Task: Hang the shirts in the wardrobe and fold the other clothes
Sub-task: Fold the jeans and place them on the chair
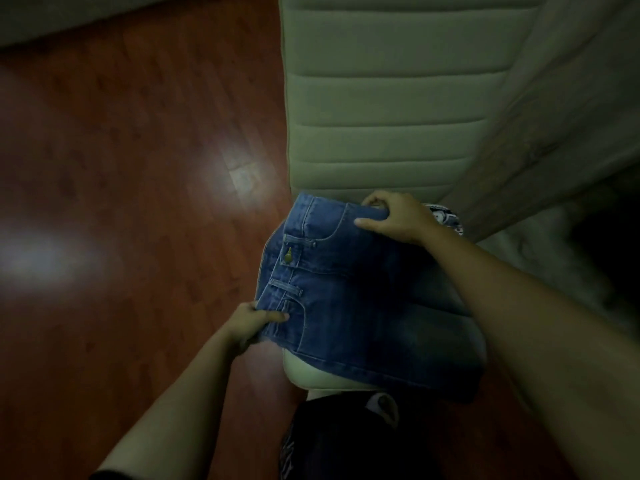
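Observation:
A pair of blue jeans (363,299) lies folded over the near corner of a padded bed end (388,98), its waistband turned to the left with a brass button showing. My left hand (247,322) pinches the waistband at its near end, thumb on top. At the far end my right hand (394,218) grips the waistband, fingers curled over the edge. A black-and-white patterned garment (446,216) peeks out just behind my right wrist.
Glossy red-brown wooden floor (121,202) fills the left side. A grey blanket or bedspread (571,116) runs along the right of the bed. Dark clothing (346,438) lies at the bottom middle, below the jeans.

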